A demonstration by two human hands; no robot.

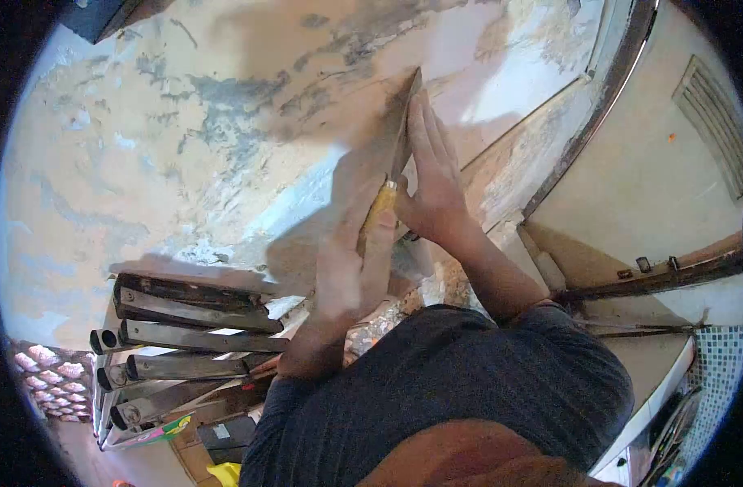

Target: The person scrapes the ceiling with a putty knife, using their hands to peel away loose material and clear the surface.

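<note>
My left hand (351, 276) is wrapped around the yellow wooden handle (377, 213) of a trowel. The trowel's blade (405, 134) appears nearly edge-on, pointing up the patchy wall (250, 146), and its tip lies close to the surface. My right hand (435, 183) has its fingers stretched out together along the blade's right side, with the thumb near where the blade meets the handle. Shadows of both hands and the trowel fall on the wall to the left. Worn plaster with grey and pale blue patches surrounds them.
A folded metal ladder (201, 334) stands at lower left, close to my left arm. On the right is a beige door (631, 187) with a vent grille (712, 122) and a dark frame. Blue mosaic tiles (725, 365) show at the right edge. A yellow item (225, 472) lies below the ladder.
</note>
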